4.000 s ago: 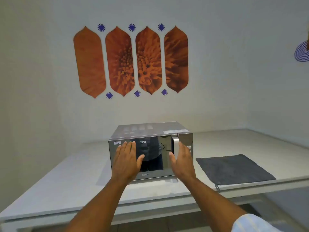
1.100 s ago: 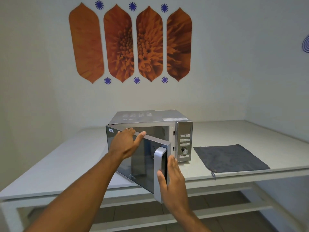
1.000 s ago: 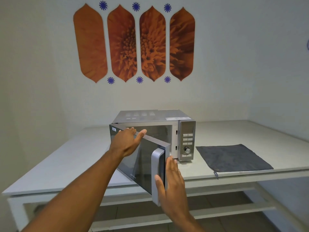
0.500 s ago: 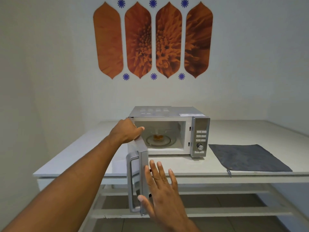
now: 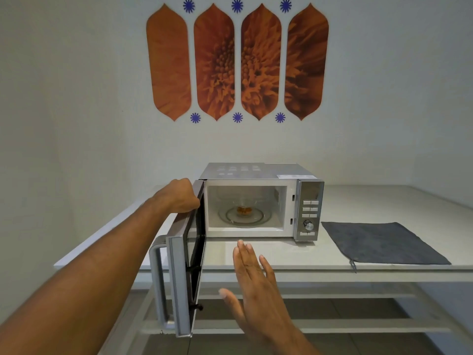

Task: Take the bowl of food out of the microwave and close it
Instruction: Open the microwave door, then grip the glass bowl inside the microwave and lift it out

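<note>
A silver microwave (image 5: 309,190) stands on the white table (image 5: 281,254). Its door (image 5: 186,265) is swung wide open to the left, sticking out toward me past the table edge. Inside, a small clear glass bowl (image 5: 244,210) with orange-brown food sits at the middle of the glass turntable. My left hand (image 5: 179,196) grips the door's top edge near the hinge. My right hand (image 5: 256,285) hovers flat in front of the table edge, below the cavity, fingers apart and holding nothing.
A dark grey cloth (image 5: 381,243) lies flat on the table right of the microwave. The microwave's control panel (image 5: 309,213) is on its right side. White walls close in behind and on the left. A lower shelf rail (image 5: 332,326) runs under the table.
The door has swung from shut to fully open, showing the bowl inside. My right hand has let go of the handle and moved right, in front of the opening.
</note>
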The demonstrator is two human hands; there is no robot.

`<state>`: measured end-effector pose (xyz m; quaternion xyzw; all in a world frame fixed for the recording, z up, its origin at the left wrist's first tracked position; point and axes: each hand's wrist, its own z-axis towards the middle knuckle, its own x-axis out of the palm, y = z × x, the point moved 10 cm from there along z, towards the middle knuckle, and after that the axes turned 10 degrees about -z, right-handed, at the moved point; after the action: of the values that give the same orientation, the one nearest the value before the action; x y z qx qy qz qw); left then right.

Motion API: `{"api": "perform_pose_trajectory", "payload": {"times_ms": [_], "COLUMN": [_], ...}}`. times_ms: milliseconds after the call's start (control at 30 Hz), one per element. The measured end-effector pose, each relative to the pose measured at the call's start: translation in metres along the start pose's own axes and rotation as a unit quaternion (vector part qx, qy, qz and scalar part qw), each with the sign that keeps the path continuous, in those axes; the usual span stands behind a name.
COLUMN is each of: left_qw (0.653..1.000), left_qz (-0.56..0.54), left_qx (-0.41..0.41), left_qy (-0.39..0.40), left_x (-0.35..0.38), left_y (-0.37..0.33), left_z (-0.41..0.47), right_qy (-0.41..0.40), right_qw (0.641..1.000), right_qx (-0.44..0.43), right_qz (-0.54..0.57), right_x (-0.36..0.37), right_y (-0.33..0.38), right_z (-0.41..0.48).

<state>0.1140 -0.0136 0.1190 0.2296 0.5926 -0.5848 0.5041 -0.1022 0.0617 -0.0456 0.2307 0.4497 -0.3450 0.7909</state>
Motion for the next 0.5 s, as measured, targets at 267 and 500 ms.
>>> {"api": "perform_pose_trajectory", "payload": {"times_ms": [267, 500], "left_qw": [0.995, 0.99], "left_qz": [0.1, -0.002], "left_qx": [-0.001, 0.09], "left_qy": [0.011, -0.108], "left_x": [-0.001, 0.021], "left_y": [-0.009, -0.057], "left_z": [-0.006, -0.045], "right_qy": [-0.01, -0.035], "right_qw": [1.0, 0.997], "right_qx": [0.019, 0.064], "right_qz": [-0.014, 0.026], "right_x": [-0.004, 0.003], "right_y": [-0.022, -0.055], "right_z": [0.008, 0.018]}}
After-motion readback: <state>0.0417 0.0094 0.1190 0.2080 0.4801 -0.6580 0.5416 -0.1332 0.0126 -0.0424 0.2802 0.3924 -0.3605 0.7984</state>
